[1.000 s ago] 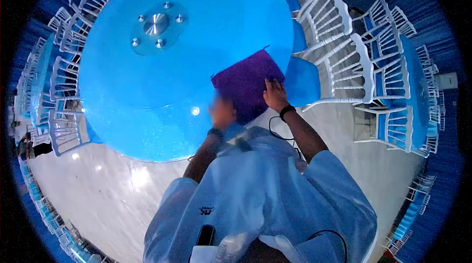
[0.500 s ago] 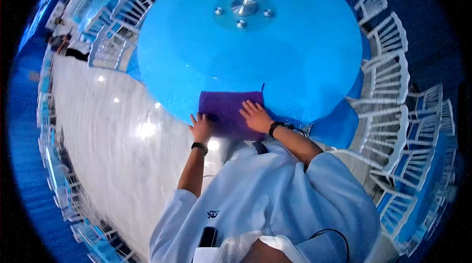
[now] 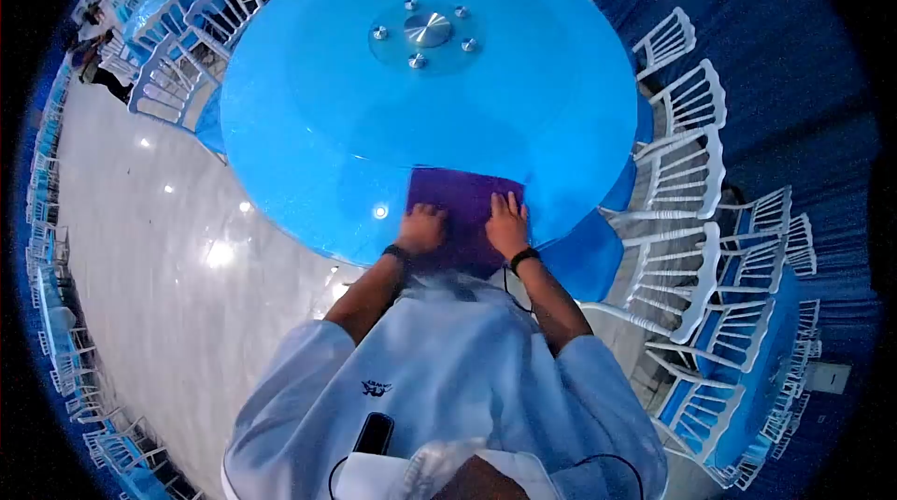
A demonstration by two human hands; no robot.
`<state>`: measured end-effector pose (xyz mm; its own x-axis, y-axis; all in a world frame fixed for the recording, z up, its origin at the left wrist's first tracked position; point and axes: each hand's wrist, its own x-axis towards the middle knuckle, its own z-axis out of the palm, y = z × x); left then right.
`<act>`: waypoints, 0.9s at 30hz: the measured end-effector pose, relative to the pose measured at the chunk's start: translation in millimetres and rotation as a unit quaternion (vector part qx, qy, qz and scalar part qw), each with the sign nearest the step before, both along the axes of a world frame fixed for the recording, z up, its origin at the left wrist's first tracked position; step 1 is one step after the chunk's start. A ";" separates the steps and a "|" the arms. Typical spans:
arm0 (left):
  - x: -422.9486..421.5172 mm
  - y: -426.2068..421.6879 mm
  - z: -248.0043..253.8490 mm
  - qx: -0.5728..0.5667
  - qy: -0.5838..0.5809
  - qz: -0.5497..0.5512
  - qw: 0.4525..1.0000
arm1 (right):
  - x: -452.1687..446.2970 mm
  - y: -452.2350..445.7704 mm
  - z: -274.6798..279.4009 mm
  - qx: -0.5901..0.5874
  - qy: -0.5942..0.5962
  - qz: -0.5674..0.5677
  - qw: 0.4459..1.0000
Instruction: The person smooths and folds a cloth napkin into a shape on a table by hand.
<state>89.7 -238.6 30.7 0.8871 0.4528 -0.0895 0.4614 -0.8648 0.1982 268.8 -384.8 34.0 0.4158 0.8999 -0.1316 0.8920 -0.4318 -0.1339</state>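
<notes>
Several white chairs [image 3: 168, 89] sit out around nine and ten o'clock, if you picture the blue round table [image 3: 318, 140] as a clock with twelve on the far side from the wearer, and pale shiny floor [image 3: 187, 220] fills the area past eight. Moving right, the left hand [image 3: 423, 230] is down near six, on the left part of the cloth; its fingers look bent and bunched together, but I honestly can't tell if they're pinching fabric or just pressing on it. Roughly straight up from there, toward twelve, is the round metal hub [image 3: 428, 30] with small knobs ringed about it. Then the purple cloth [image 3: 465, 206] itself, lying on the tabletop right at six, with its near end down by the wearer's shirt [image 3: 458, 360]. The right hand [image 3: 507, 225] rests on its right part, fingers a bit spread and pointing to twelve, no pinch that I can see. For good handling, imo: flatten that left palm to match the right, push evenly with both so the cloth doesn't twist or ruck up between them, and watch the near end where it meets the table edge. More white chairs [image 3: 690, 168] line up from two to four o'clock.
</notes>
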 end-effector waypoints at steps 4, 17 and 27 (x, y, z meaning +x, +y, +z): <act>41.3 -25.2 3.7 -0.112 0.062 -0.081 0.988 | 16.7 -30.6 22.8 -0.059 0.052 -0.025 0.997; -75.0 40.4 16.1 -0.093 0.087 0.167 0.978 | -34.3 45.1 2.2 -0.016 0.082 0.151 0.985; -151.9 65.8 22.1 -0.117 0.112 0.230 0.960 | -104.0 122.6 13.6 -0.117 0.148 0.269 0.944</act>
<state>-62.2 -172.8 52.8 0.5453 0.7364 -0.4005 0.8371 -0.5038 0.2134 164.8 -262.1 47.6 -0.1796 0.9025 -0.3915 0.9291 0.0248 -0.3690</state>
